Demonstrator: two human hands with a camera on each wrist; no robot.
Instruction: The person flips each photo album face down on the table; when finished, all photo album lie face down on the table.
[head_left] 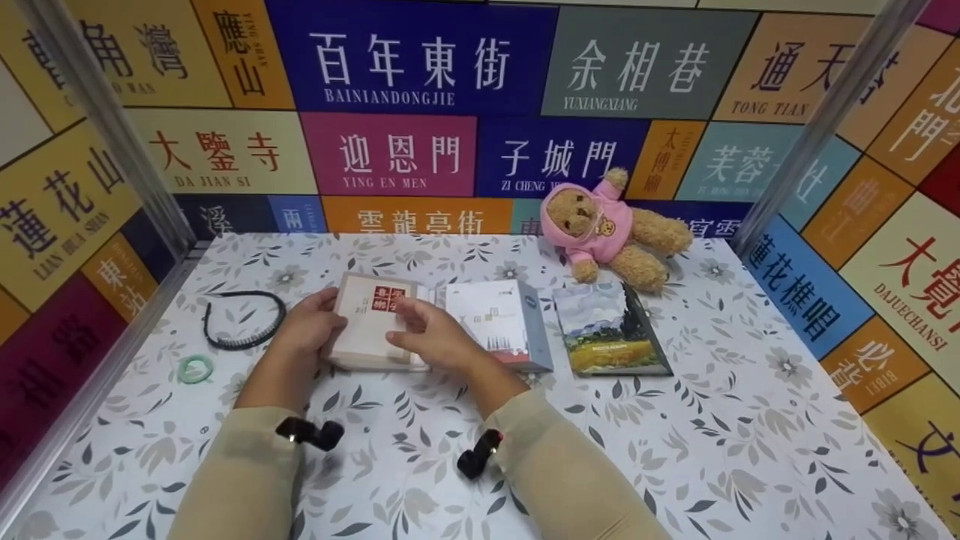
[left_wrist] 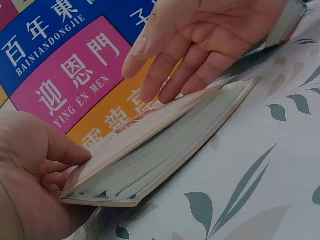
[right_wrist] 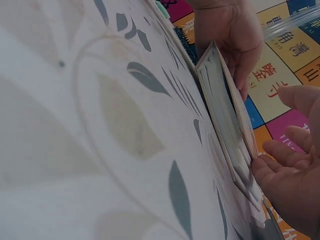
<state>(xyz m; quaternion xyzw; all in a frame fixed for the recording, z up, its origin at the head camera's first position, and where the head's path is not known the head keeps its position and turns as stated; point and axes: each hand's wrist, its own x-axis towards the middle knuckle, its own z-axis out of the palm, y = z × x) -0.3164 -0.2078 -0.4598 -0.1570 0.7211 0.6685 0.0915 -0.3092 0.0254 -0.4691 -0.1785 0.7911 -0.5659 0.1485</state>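
Observation:
A thick book with a beige cover [head_left: 360, 330] and a red square seal lies on the table, its cover slightly raised from the pages. At its left edge my left hand [head_left: 304, 330] grips it, thumb on the cover, as the left wrist view shows. My right hand [head_left: 435, 337] hovers over the right part of the cover with loosely spread fingers, the palm facing the book. In the right wrist view, fingertips [right_wrist: 257, 165] of that hand lie at the cover's edge; whether they press on it I cannot tell.
A white book with a blue-grey spine [head_left: 534, 322] lies right beside the beige one. Farther right is a book with a painted landscape [head_left: 611, 334]. A teddy bear in a pink hoodie [head_left: 600, 232] leans at the back wall. Leftward lie a black headband [head_left: 278, 319] and a green ring [head_left: 184, 370].

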